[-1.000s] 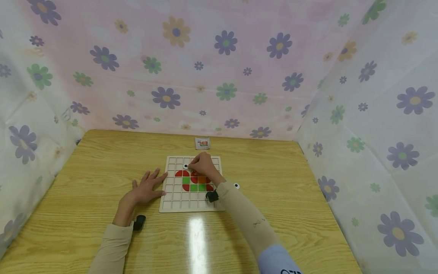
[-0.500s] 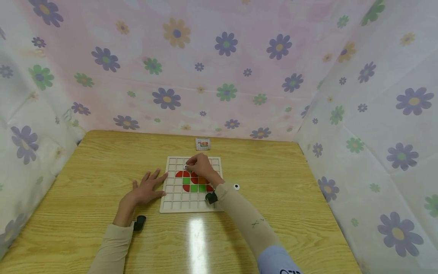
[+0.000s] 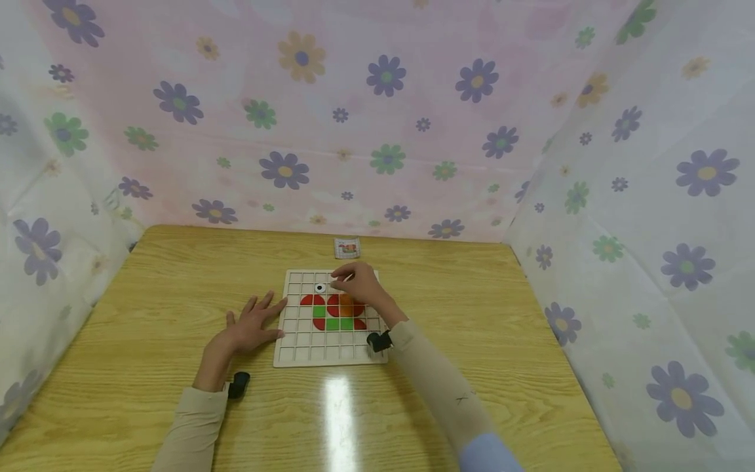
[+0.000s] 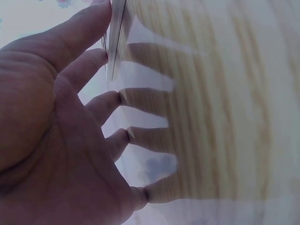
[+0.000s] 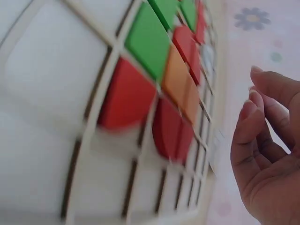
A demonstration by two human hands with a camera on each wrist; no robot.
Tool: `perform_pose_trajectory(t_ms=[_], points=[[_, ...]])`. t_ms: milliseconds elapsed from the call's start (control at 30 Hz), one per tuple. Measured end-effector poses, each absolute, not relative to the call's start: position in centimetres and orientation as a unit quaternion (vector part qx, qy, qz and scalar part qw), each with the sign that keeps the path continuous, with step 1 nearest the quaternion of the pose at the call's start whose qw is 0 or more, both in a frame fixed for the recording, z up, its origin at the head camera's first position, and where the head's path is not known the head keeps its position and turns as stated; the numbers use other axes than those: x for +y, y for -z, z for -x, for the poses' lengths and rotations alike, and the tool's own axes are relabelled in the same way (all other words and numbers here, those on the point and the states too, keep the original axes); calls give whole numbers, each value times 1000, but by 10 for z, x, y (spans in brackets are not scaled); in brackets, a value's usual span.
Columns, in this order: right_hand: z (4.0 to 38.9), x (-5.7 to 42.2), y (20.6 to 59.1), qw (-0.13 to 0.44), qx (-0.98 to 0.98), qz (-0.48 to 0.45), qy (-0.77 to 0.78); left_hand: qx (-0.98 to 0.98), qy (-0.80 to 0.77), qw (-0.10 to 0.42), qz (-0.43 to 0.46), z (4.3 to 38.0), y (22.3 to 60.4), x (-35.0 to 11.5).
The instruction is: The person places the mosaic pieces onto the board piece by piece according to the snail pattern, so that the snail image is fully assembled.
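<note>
A wooden grid board [image 3: 301, 354] lies on the table, with red, green and orange pieces set in its squares. A round white eye piece [image 3: 320, 288] with a black centre sits in a square above the red pieces. My right hand [image 3: 361, 286] hovers over the board just right of that eye piece. In the right wrist view the right hand [image 5: 267, 145] has thumb and fingers bent and close, with nothing seen between them. My left hand [image 3: 252, 326] lies spread on the table, its thumb and a finger touching the board's left edge. The left wrist view shows those spread fingers [image 4: 101, 108] on the glossy tabletop.
A small picture card [image 3: 347, 248] lies on the table [image 3: 472, 314] behind the board. Flower-patterned sheets [image 3: 330, 131] rise at the back and both sides. The right forearm covers part of the table right of the board.
My right hand has let go of the eye piece, leaving it in a square, and moved slightly right. My left hand has stayed at the board's edge.
</note>
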State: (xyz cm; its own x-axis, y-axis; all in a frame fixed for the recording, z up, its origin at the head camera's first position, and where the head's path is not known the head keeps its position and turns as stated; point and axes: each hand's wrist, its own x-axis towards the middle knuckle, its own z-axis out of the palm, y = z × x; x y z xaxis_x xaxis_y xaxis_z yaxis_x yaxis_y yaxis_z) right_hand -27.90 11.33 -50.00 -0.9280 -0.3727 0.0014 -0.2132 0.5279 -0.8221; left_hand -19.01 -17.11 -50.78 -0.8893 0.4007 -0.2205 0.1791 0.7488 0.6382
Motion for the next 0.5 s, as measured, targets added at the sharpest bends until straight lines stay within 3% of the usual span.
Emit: perform_pose_trajectory(t_ms=[233,500], points=[[260,166,494,72,859,177,474,916,-323,174,-164,191,508,-172],[230,225,505,98,860,126,484,917,-321,170,-166,190,510,-172]])
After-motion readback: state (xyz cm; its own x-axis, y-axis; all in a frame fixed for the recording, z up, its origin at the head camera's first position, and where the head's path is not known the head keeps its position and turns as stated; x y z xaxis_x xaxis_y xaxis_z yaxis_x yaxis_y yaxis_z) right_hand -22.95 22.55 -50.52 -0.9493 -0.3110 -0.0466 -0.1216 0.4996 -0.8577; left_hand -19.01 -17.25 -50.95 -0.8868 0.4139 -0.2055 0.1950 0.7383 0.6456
